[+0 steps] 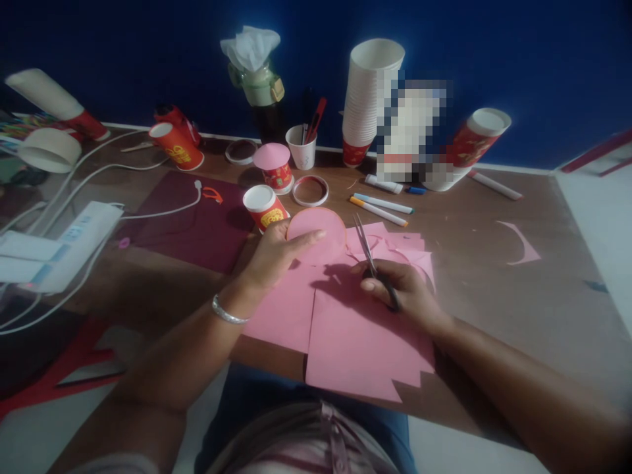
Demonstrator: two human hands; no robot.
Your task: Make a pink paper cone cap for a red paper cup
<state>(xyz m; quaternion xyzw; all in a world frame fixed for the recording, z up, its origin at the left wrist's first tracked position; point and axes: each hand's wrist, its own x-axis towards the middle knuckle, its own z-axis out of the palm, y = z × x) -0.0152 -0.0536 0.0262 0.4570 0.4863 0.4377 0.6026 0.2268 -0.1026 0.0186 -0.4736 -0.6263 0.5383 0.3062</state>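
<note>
My left hand (276, 253) grips a round pink paper disc (318, 224) with an orange line along its rim, the thumb lying flat across its face. To the right, my right hand (402, 289) is closed round the dark handles of a pair of scissors (364, 240), whose blades point up and away, slightly parted. Beneath both hands lie several sheets of pink paper (363, 342). Curled pink offcuts (395, 247) rest at the far edge of the sheets. A red paper cup (265, 205) stands just beyond my left hand.
A red cup (277, 174) wears a pink paper cone (271, 155). Tape rolls (310, 191), markers (380, 210), a cup of pens (301, 155) and a tall cup stack (365, 99) stand farther back. A white power strip (74, 243) with cables lies left. A pink scrap (521, 247) lies right.
</note>
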